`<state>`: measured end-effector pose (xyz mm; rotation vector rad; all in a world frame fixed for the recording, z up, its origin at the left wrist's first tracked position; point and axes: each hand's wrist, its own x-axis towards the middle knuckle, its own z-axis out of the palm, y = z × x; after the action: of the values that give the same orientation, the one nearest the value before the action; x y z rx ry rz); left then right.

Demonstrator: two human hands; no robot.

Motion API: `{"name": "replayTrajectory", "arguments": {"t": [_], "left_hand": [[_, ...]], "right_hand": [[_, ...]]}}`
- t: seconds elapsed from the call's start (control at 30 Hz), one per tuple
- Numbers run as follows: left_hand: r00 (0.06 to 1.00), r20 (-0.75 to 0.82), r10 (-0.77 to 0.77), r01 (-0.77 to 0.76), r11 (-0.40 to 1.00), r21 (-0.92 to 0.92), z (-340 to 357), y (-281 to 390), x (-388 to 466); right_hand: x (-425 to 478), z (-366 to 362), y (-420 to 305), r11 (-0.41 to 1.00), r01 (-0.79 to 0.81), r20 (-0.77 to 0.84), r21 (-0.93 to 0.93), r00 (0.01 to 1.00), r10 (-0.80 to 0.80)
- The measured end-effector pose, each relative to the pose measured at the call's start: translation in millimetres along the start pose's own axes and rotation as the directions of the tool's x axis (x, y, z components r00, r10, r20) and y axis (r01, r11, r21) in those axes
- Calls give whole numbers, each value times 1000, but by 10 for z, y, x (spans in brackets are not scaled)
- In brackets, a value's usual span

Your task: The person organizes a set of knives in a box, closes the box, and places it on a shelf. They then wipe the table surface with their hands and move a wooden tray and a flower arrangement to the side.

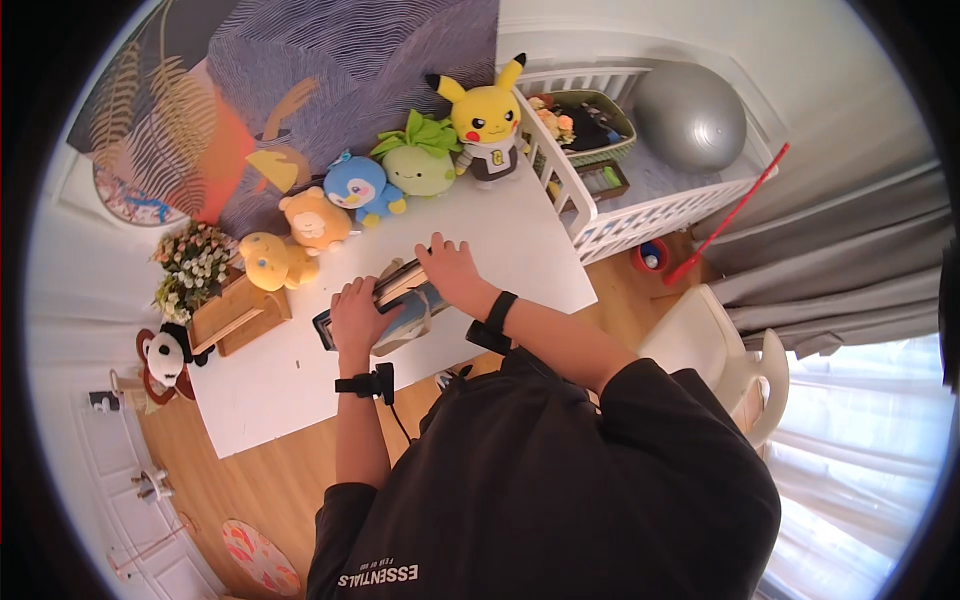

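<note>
A bag with a blue printed side (409, 313) and beige strap handles rests on the white table (517, 247) before me. Along its top, dark edges and pale strips show, perhaps flat things such as books inside; I cannot tell for sure. My left hand (355, 315) grips the bag's left part, fingers over the top and thumb on the near side. At the right end, my right hand (448, 271) has its fingers bent over the far edge. Both hands partly cover the bag. Each wrist wears a black strap with a small device.
Several plush toys line the table's back edge, from a yellow one (271, 261) to a Pikachu (487, 124). A wooden box (251, 319) and flowers (196, 259) stand left. A white crib (637, 221) holds a grey exercise ball (690, 116). A white chair (694, 337) stands right.
</note>
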<state>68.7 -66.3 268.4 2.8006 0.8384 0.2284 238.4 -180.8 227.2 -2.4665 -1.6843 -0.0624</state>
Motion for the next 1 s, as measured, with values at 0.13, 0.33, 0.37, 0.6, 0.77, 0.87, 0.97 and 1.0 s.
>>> {"name": "replayTrajectory", "arguments": {"t": [0.13, 0.33, 0.37, 0.6, 0.77, 0.87, 0.97, 1.0], "left_hand": [[999, -15, 36, -36, 999, 11, -14, -42, 11], [997, -46, 66, -65, 998, 19, 64, -94, 19], [997, -45, 64, -64, 998, 17, 67, -91, 25], [999, -9, 45, -45, 998, 36, 32, -102, 27], [1000, -11, 10, -11, 996, -88, -78, -249, -265], [991, 33, -127, 130, 986, -108, -240, -565, -639], [994, -20, -110, 100, 959, -265, -267, -702, -893], [996, -41, -74, 64, 976, -208, -245, -742, -941]], "right_hand": [[15, 11, -40, 999, -31, 70, 30, 997, 28], [16, 10, -53, 996, -58, 79, 67, 995, 53], [20, 4, -49, 995, -63, 73, 79, 996, 57], [45, -101, -42, 988, -56, 147, 144, 989, 34], [-107, -35, 36, 995, 10, 48, 94, 999, -14], [-152, -100, -88, 999, 40, 11, 15, 999, -40], [-79, 76, -170, 988, 151, 71, -20, 986, -149], [-11, 162, -214, 979, 204, 149, 11, 968, -204]]}}
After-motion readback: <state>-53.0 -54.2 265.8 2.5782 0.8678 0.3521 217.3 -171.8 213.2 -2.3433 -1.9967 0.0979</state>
